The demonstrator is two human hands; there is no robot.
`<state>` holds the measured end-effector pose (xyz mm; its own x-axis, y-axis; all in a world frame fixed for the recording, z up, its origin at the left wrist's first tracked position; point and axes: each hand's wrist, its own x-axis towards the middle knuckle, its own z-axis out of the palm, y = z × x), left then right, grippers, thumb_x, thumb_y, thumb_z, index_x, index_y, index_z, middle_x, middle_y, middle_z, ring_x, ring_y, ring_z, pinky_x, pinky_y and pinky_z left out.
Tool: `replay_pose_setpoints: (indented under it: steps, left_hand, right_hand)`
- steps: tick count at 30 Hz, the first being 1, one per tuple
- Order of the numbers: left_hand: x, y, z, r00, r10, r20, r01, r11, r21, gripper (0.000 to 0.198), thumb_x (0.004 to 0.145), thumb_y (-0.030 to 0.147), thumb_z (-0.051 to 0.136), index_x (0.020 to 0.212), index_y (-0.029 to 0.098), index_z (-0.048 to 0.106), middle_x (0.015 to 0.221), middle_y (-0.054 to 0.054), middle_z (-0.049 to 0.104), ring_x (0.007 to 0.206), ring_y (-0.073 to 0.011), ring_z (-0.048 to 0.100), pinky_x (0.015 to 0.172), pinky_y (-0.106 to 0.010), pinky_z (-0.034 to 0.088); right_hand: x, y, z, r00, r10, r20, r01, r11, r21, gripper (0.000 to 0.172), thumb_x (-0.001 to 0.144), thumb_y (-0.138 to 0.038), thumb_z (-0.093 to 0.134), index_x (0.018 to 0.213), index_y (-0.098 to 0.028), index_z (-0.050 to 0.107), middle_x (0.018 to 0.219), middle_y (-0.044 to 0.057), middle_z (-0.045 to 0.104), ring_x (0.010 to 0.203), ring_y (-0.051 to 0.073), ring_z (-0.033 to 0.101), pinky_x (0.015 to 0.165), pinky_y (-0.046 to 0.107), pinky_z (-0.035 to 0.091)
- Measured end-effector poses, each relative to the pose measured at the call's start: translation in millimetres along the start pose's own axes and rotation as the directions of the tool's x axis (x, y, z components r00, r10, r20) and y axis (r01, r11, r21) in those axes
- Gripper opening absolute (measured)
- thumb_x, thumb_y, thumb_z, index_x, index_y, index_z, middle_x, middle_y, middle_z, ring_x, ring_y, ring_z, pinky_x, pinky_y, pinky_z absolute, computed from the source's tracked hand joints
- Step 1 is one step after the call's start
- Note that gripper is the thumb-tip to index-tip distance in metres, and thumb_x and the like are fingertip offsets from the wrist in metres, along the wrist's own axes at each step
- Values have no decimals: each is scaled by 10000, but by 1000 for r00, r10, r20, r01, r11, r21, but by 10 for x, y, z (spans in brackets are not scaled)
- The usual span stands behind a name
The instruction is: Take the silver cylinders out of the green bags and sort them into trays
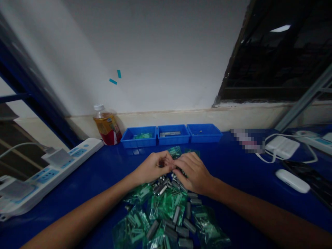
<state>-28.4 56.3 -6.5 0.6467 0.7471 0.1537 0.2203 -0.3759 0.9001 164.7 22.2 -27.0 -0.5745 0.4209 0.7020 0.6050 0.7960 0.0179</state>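
My left hand [157, 166] and my right hand [194, 172] meet above the middle of the blue table, fingertips touching. Both are closed in a pinch; whatever lies between the fingers is hidden or too small to name. Just below them is a pile of small shiny metal parts [162, 189]. Nearer to me lie several grey hexagonal metal standoffs [169, 232], loose on and among green plastic bags [135, 224] with slim parts inside. Another green bag [175, 151] shows behind my fingers.
Three blue trays stand by the wall: the left tray [139, 143] holds green pieces, the middle tray [173, 139] metal rods, the right tray [206, 138] a tiny part. A drink bottle [107, 126] and power strip [52, 176] are left; a white case [292, 181] lies right.
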Motion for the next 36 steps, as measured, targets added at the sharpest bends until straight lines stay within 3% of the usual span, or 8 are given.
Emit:
replay_pose_setpoints:
  steps: [3, 11, 18, 21, 24, 27, 31, 36]
  left_hand:
    - [-7, -62, 46, 1000, -25, 18, 27, 990, -141, 269, 783, 384, 642, 790, 138, 534, 652, 38, 527, 596, -88, 483, 571, -208, 377]
    - [5, 15, 34, 994, -101, 29, 105, 956, -274, 342, 676, 430, 737, 749, 135, 580, 636, 26, 587, 586, -92, 515, 609, -231, 412]
    - [-8, 70, 11, 993, -106, 51, 117, 935, -335, 374, 699, 346, 737, 990, 137, 635, 857, -46, 680, 750, -133, 606, 713, -270, 457]
    - [-18, 52, 45, 997, -75, 16, 76, 962, -264, 362, 745, 353, 694, 1028, 136, 633, 858, -52, 679, 737, -136, 601, 707, -281, 463]
    - [-20, 29, 87, 992, -6, -125, -20, 978, -206, 332, 753, 364, 679, 983, 133, 618, 841, -54, 671, 748, -144, 603, 717, -293, 473]
    - [-16, 54, 80, 981, 70, -179, -79, 996, -42, 269, 789, 331, 635, 973, 136, 611, 863, -62, 671, 777, -150, 607, 725, -292, 476]
    - [-12, 128, -1, 990, 98, -99, -63, 950, 306, 158, 839, 252, 552, 929, 151, 633, 868, -42, 679, 787, -150, 611, 698, -269, 466]
    - [-17, 115, -50, 996, 76, -42, -42, 848, 528, 140, 851, 249, 540, 879, 159, 642, 811, -28, 671, 727, -144, 608, 670, -251, 450]
  right_hand:
    - [-21, 17, -23, 996, -88, 5, 88, 996, -4, 176, 872, -158, 491, 1031, -150, 564, 859, 79, 630, 830, 216, 545, 707, 365, 411]
    - [-43, 20, 21, 997, -10, -80, 22, 990, 141, 251, 888, -131, 459, 1129, -158, 526, 912, 91, 631, 840, 198, 564, 742, 341, 479]
    - [-40, 38, 21, 989, 69, -133, -52, 990, 129, 134, 847, -130, 488, 929, -193, 573, 844, 59, 617, 783, 183, 561, 700, 329, 450]
    - [-11, 21, 5, 979, 162, -120, -151, 984, 100, 82, 848, -167, 483, 870, -192, 557, 812, 50, 610, 768, 185, 555, 684, 329, 415]
    - [12, 14, -2, 972, 214, -97, -213, 977, 18, 73, 861, -204, 481, 826, -187, 541, 775, 45, 599, 732, 187, 530, 661, 329, 370]
    - [38, 94, -33, 966, 242, -88, -249, 965, -77, 123, 887, -241, 472, 798, -184, 536, 749, 40, 588, 719, 187, 508, 662, 330, 339]
    - [38, 476, -118, 922, 363, -133, -386, 892, -237, 225, 919, -298, 455, 735, -194, 531, 736, 41, 578, 755, 198, 500, 693, 329, 320]
    - [-51, 1154, -174, 791, 560, -248, -612, 722, -321, 197, 897, -332, 505, 810, -176, 588, 841, 80, 614, 850, 240, 509, 712, 337, 335]
